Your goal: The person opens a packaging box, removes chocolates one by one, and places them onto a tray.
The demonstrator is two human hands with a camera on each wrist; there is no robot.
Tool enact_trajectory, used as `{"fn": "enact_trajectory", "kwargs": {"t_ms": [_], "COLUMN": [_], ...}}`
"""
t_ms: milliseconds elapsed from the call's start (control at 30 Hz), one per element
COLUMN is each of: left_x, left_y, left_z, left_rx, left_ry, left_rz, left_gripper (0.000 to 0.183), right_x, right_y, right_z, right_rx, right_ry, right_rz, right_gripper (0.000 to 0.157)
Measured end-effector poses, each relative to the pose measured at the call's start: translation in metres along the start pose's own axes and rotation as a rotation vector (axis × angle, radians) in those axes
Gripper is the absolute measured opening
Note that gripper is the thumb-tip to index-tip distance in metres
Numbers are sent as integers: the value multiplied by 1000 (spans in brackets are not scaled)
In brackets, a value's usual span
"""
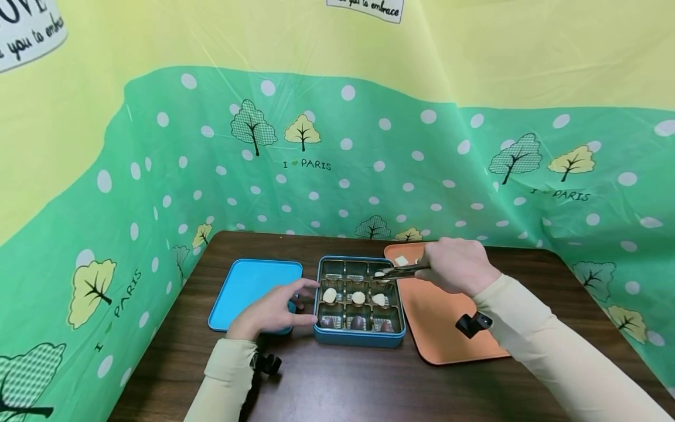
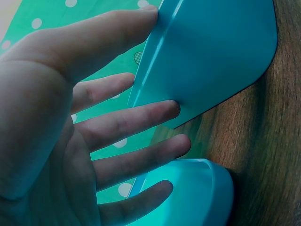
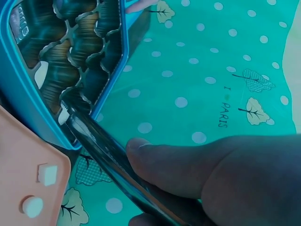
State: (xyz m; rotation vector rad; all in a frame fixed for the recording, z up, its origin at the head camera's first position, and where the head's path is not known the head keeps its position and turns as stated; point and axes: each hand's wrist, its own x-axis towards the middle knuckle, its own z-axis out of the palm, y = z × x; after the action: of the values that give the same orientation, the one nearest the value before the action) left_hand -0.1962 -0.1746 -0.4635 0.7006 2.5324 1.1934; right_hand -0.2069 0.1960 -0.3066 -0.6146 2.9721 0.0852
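My right hand (image 1: 456, 265) grips a pair of dark, shiny tongs (image 1: 405, 271). Their tips reach into the back right compartment of a blue box (image 1: 358, 338), right at a small white piece (image 3: 64, 114). The box has a brown-gold insert with nine compartments. White pieces (image 1: 358, 298) sit across its middle row, one in each compartment, and dark purplish-brown pieces (image 1: 358, 322) lie in the front row. My left hand (image 1: 269, 310) is at the box's left side, fingers extended and thumb at the wall; the left wrist view shows the fingers spread and holding nothing.
Left of the box lies a light blue lid (image 1: 253, 287), partly under my left hand. An orange tray (image 1: 443, 334) stands on the right, with white pieces (image 3: 47, 174) near its far end. Everything rests on a dark wooden table (image 1: 337, 387) backed by a patterned green curtain (image 1: 337, 135).
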Motion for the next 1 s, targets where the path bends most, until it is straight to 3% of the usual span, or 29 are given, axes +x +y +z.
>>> {"fn": "enact_trajectory", "kwargs": {"t_ms": [300,1000], "left_x": [0,-2], "left_y": [1,2], "left_z": [1,1], "left_rx": [-13,-6], "left_ry": [-2,-11], "left_rz": [-5,-14], "left_gripper": [69,70], "right_x": [-7,-25], "right_y": [1,15], "right_z": [-11,-21], "right_rx": [-4,5], "right_ry": [2,111], "right_rz": [33,46], "right_gripper": [22,20]}}
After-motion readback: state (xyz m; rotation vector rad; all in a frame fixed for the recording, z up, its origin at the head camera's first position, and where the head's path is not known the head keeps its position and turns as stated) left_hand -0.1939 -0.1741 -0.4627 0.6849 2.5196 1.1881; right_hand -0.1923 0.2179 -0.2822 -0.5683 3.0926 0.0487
